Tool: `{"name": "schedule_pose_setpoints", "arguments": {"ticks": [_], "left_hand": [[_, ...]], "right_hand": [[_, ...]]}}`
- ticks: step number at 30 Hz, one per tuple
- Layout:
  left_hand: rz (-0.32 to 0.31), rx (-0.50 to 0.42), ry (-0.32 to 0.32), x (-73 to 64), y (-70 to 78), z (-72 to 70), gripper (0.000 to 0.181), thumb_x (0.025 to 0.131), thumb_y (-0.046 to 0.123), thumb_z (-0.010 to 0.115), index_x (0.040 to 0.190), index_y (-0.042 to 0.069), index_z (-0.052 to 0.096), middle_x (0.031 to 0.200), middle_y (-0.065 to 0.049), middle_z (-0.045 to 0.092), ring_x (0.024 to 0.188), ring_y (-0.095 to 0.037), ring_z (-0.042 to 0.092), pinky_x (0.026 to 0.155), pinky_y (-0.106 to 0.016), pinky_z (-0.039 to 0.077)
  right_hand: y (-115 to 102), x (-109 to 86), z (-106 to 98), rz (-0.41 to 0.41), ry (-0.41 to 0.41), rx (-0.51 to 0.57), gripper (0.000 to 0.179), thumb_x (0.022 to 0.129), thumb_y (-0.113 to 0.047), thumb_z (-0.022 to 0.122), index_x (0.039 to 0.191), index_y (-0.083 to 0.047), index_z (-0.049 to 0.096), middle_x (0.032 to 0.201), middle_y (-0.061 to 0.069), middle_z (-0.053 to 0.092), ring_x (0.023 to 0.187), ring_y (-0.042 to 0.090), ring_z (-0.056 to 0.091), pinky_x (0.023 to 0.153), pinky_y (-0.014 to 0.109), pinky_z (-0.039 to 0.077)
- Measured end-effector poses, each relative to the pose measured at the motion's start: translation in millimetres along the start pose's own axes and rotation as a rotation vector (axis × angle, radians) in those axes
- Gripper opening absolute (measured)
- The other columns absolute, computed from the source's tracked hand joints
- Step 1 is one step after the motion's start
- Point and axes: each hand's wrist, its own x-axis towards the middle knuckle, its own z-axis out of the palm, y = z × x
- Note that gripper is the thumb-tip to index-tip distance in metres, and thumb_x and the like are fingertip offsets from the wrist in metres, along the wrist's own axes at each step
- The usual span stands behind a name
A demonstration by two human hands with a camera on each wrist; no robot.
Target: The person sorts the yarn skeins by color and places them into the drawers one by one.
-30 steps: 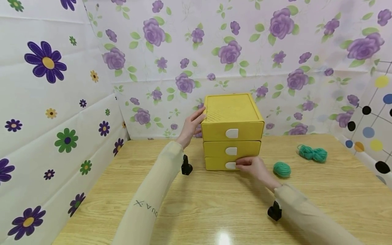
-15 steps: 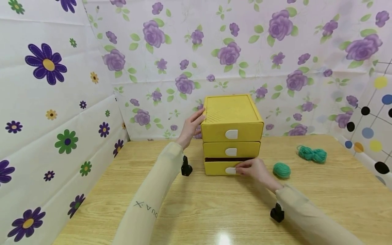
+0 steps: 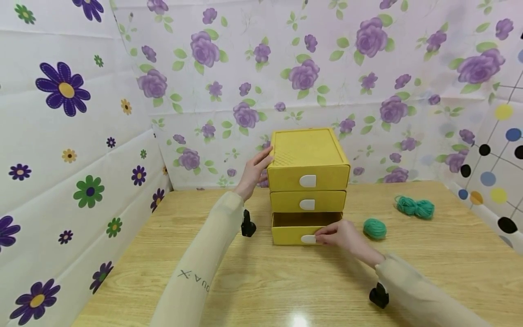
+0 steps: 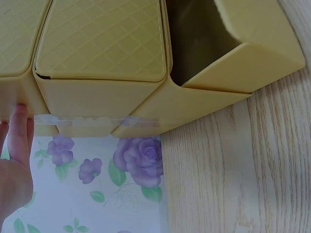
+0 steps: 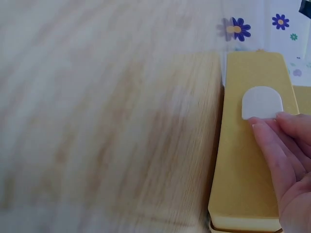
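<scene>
A yellow three-drawer box (image 3: 307, 145) stands on the wooden table, each drawer bearing a white tab handle. Its bottom drawer (image 3: 286, 236) is pulled partway out, and the part of its inside that shows looks dark and bare. My right hand (image 3: 343, 236) pinches the edge of that drawer's white handle (image 5: 262, 103) between thumb and fingers. My left hand (image 3: 252, 175) rests with extended fingers against the box's upper left side; in the left wrist view its fingers (image 4: 20, 128) touch the side wall near a strip of clear tape. The upper two drawers are closed.
A green ball of yarn (image 3: 374, 228) lies right of the box, near my right wrist. Farther back on the right is a tied green yarn skein (image 3: 414, 207). Flower-printed sheets (image 3: 229, 91) stand behind the table and at its left.
The bottom drawer has slid out from closed toward me, with my right hand moving along on its handle. My left hand stays against the box's side.
</scene>
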Motion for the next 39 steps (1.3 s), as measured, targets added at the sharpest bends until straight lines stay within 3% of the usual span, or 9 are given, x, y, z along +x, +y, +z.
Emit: {"name": "schedule_pose_setpoints", "arguments": {"ticks": [4,7,19,29,39], "left_hand": [[0.003,0.007,0.012,1.2,-2.8,0.5,0.046,0.094,0.027,0.051,0.138,0.019,0.041,0.14,0.0,0.035,0.114,-0.02,0.044,0.086,-0.04,0.042],[0.01,0.002,0.026,8.5,-13.4,-2.0,0.045,0.093,0.03,0.052,0.136,0.023,0.044,0.138,0.004,0.037,0.113,-0.017,0.045,0.085,-0.04,0.042],[0.007,0.005,0.036,8.5,-12.6,-1.4,0.043,0.093,0.029,0.052,0.135,0.025,0.045,0.138,0.005,0.037,0.111,-0.016,0.046,0.084,-0.04,0.043],[0.011,0.005,0.043,7.6,-12.2,-1.2,0.045,0.092,0.031,0.053,0.136,0.024,0.045,0.138,0.004,0.037,0.111,-0.016,0.047,0.083,-0.039,0.044],[0.011,-0.009,0.043,7.2,-12.4,-0.9,0.045,0.092,0.031,0.054,0.135,0.024,0.046,0.137,0.005,0.038,0.109,-0.016,0.048,0.083,-0.038,0.044]], "right_hand": [[-1.8,-5.7,1.9,-0.006,-0.014,0.031,0.011,0.079,-0.006,0.069,0.085,0.002,0.072,0.075,0.009,0.067,0.07,0.028,0.064,0.06,0.034,0.051],[-5.0,-9.3,3.4,-0.01,-0.02,0.037,0.01,0.079,-0.006,0.07,0.085,0.002,0.072,0.076,0.009,0.067,0.07,0.027,0.064,0.059,0.034,0.051],[-9.0,-19.1,4.8,-0.047,-0.044,0.02,0.009,0.079,-0.006,0.069,0.084,0.001,0.073,0.075,0.007,0.067,0.068,0.025,0.064,0.057,0.032,0.051],[-9.3,-24.3,5.6,-0.025,-0.06,0.05,0.01,0.079,-0.006,0.07,0.085,0.001,0.073,0.075,0.008,0.067,0.071,0.03,0.064,0.058,0.037,0.051],[-9.7,-29.9,3.5,-0.128,-0.061,-0.079,0.013,0.08,-0.011,0.07,0.089,-0.002,0.073,0.082,0.003,0.068,0.071,0.01,0.062,0.058,0.024,0.05]]}}
